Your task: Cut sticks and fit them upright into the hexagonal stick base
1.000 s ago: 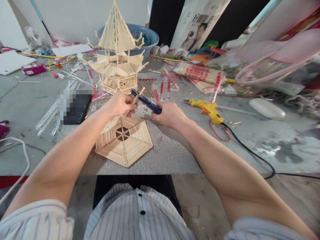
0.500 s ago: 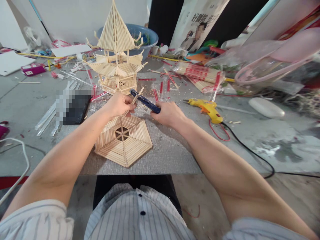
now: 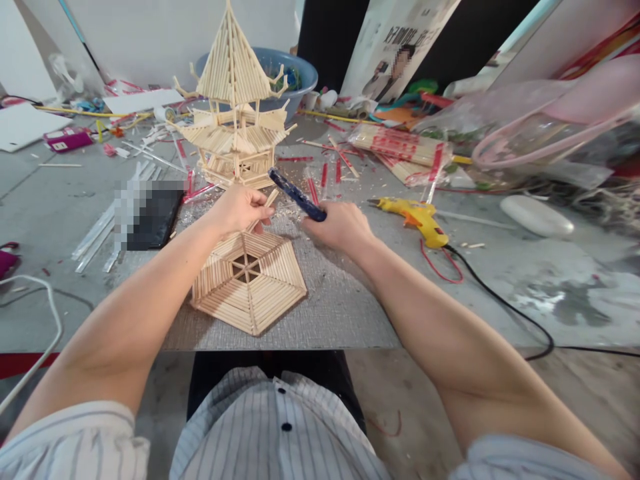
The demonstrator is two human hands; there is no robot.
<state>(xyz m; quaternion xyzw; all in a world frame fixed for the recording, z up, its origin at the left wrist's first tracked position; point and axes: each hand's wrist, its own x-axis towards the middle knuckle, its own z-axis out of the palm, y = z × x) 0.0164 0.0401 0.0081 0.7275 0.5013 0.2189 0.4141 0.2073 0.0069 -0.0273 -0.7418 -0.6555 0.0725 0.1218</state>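
Note:
My left hand [image 3: 239, 208] pinches a short wooden stick [image 3: 271, 198] just above the far edge of a flat hexagonal panel of glued sticks [image 3: 249, 280]. My right hand [image 3: 340, 225] is closed round the handle of a dark blue cutting tool [image 3: 297, 194], whose tip points up and left, a little apart from the stick. Behind both hands stands a tall pagoda model of sticks [image 3: 233, 107].
A yellow glue gun [image 3: 415, 217] with a black cord [image 3: 505, 308] lies to the right. A black phone [image 3: 151, 217] and clear rods lie to the left. A blue basin [image 3: 295, 75], packs of sticks [image 3: 400, 148] and plastic bags crowd the back.
The blue tool's tip has swung right and up, away from the stick, which now sits lower in my left fingers. Both arms stay nearly in place.

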